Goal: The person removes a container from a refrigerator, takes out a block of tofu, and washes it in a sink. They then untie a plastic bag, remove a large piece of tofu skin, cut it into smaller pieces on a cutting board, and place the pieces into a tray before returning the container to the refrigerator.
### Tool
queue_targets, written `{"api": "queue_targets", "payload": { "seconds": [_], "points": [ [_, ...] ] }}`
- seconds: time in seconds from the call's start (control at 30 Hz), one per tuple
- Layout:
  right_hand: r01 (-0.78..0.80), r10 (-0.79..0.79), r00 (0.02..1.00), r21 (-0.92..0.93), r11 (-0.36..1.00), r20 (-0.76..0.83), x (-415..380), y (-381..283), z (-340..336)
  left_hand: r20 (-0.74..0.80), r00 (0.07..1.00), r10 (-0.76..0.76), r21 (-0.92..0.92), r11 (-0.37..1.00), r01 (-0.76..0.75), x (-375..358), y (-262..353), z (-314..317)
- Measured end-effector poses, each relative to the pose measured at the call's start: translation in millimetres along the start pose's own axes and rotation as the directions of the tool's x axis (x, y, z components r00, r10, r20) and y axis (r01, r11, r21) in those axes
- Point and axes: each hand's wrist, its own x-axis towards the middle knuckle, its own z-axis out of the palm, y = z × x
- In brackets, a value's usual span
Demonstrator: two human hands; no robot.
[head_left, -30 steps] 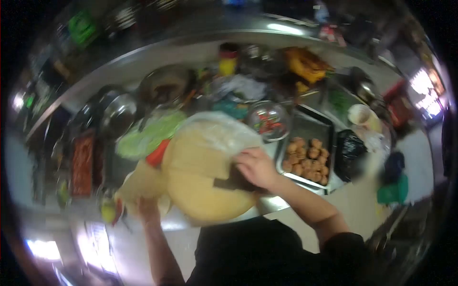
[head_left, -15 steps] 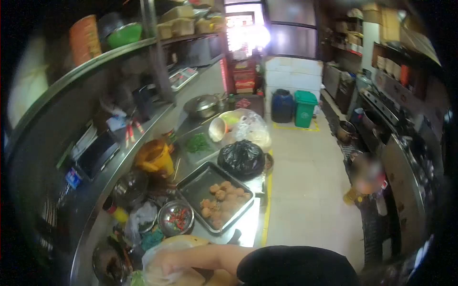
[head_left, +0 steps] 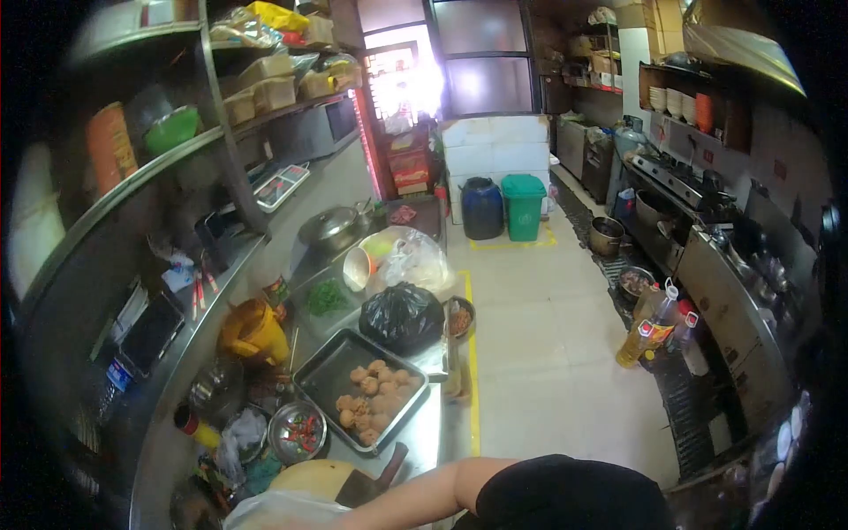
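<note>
My right forearm point(head_left: 424, 497) reaches in from the lower right, below a black sleeve point(head_left: 570, 495). It ends at the bottom edge beside a whitish plastic bag point(head_left: 283, 512); my right hand's fingers are hidden or cut off there. Under the bag and arm lies a round yellowish cutting board point(head_left: 309, 478). On the board rests a cleaver point(head_left: 360, 486), its dark handle pointing up and right. A metal bowl of red chillies point(head_left: 299, 433) stands just behind the board. Beyond it sits a dark tray point(head_left: 327, 360) with several brown balls point(head_left: 375, 397). My left hand is out of view.
A black plastic bag point(head_left: 402, 316), a yellow jug point(head_left: 256, 329) and a lidded pot point(head_left: 331, 230) stand along the counter. Shelves point(head_left: 177, 146) rise on the left. Across the tiled floor point(head_left: 548, 371), oil bottles point(head_left: 647, 327) stand near the stove side. A green bin point(head_left: 524, 208) is further back.
My right hand, earlier visible over the plastic bag, has dropped to the bottom edge. The cleaver and more of the board now show. The camera view has shifted, and the scene appears further left.
</note>
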Motion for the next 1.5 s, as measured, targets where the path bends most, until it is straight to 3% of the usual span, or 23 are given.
{"api": "queue_targets", "payload": {
  "seconds": [0.03, 0.13, 0.23, 0.27, 0.33, 0.37, 0.47, 0.5, 0.6, 0.63, 0.67, 0.8, 1.1, 1.27, 1.33, 1.4, 1.43, 1.47, 1.5],
  "points": [
    [-0.075, 0.074, 0.997, 0.016, 0.997, 0.008, -3.5, -1.8, -18.0, 0.021, 1.000, 0.004, 0.005, 1.000, -0.004, 1.7, -0.3, 14.2],
    [-0.150, 0.131, 0.977, -0.108, 0.983, -0.167, -25.0, -3.2, -71.5, 0.053, 0.998, 0.018, 0.017, 1.000, -0.019, 7.4, -2.1, 50.8],
    [-0.271, 0.289, 0.931, 0.108, 0.957, -0.224, -63.1, 26.2, -102.2, 0.055, 0.998, 0.020, 0.020, 1.000, -0.022, 15.0, -10.0, 81.4],
    [-0.359, 0.426, 0.897, 0.365, 0.859, -0.119, -76.7, 14.7, -119.1, 0.052, 0.998, 0.021, 0.024, 0.999, -0.022, 18.8, -13.4, 90.9],
    [-0.502, 0.583, 0.792, 0.736, 0.455, 0.180, -108.1, -4.4, -163.0, 0.054, 0.998, 0.027, 0.024, 0.999, -0.028, 25.8, -20.2, 111.1],
    [-0.397, 0.560, 0.828, 0.732, 0.554, 0.025, -128.9, 6.9, -152.7, 0.053, 0.998, 0.032, 0.025, 0.999, -0.034, 29.8, -22.4, 119.6],
    [-0.355, 0.669, 0.741, 0.878, 0.320, 0.055, -187.4, 4.2, -154.6, 0.053, 0.998, 0.046, 0.027, 0.999, -0.047, 40.5, -31.4, 140.7],
    [-0.426, 0.711, 0.697, 0.852, 0.305, 0.094, -211.6, 8.2, -156.0, 0.051, 0.997, 0.051, 0.030, 0.998, -0.053, 43.7, -34.7, 145.5],
    [-0.496, 0.780, 0.528, 0.868, -0.037, 0.335, -251.7, -31.4, -203.9, 0.035, 0.997, 0.071, 0.033, 0.997, -0.072, 51.2, -42.0, 152.6],
    [-0.413, 0.759, 0.489, 0.881, -0.232, 0.430, -270.6, -32.4, -210.5, 0.026, 0.997, 0.077, 0.032, 0.996, -0.078, 54.5, -42.7, 153.3],
    [-0.362, 0.748, 0.484, 0.882, -0.301, 0.454, -285.0, -30.8, -216.7, 0.018, 0.996, 0.084, 0.036, 0.996, -0.084, 57.6, -43.3, 154.1],
    [-0.182, 0.777, 0.508, 0.928, -0.325, 0.372, -310.3, -14.8, -247.9, -0.029, 0.992, 0.122, 0.055, 0.991, -0.121, 75.7, -41.8, 149.7],
    [0.171, 0.789, 0.611, 0.963, -0.209, 0.063, -279.2, 90.9, -298.1, -0.109, 0.956, 0.274, 0.141, 0.956, -0.258, 150.9, -32.7, 104.6],
    [0.335, 0.738, 0.663, 0.931, -0.144, -0.124, -274.0, 129.1, -343.2, -0.160, 0.883, 0.441, 0.265, 0.881, -0.392, 191.9, -18.4, 98.1],
    [0.367, 0.728, 0.660, 0.925, -0.095, -0.187, -279.6, 135.8, -363.9, -0.209, 0.875, 0.436, 0.288, 0.883, -0.371, 208.0, -28.0, 92.3],
    [0.363, 0.755, 0.618, 0.932, -0.026, -0.219, -284.3, 141.0, -387.4, -0.304, 0.942, 0.145, 0.078, 0.989, -0.127, 229.2, -74.1, 64.4],
    [0.343, 0.797, 0.564, 0.939, 0.016, -0.219, -284.4, 140.1, -398.1, -0.403, 0.914, -0.039, -0.184, 0.982, -0.039, 241.0, -81.1, 67.7],
    [0.317, 0.834, 0.506, 0.947, 0.055, -0.217, -284.5, 139.2, -409.0, -0.446, 0.861, -0.246, -0.436, 0.899, 0.031, 249.9, -87.8, 69.3],
    [0.264, 0.864, 0.461, 0.961, 0.085, -0.203, -287.4, 139.3, -420.4, -0.244, 0.919, -0.309, -0.675, 0.735, 0.068, 252.3, -91.0, 61.8]
  ]
}}
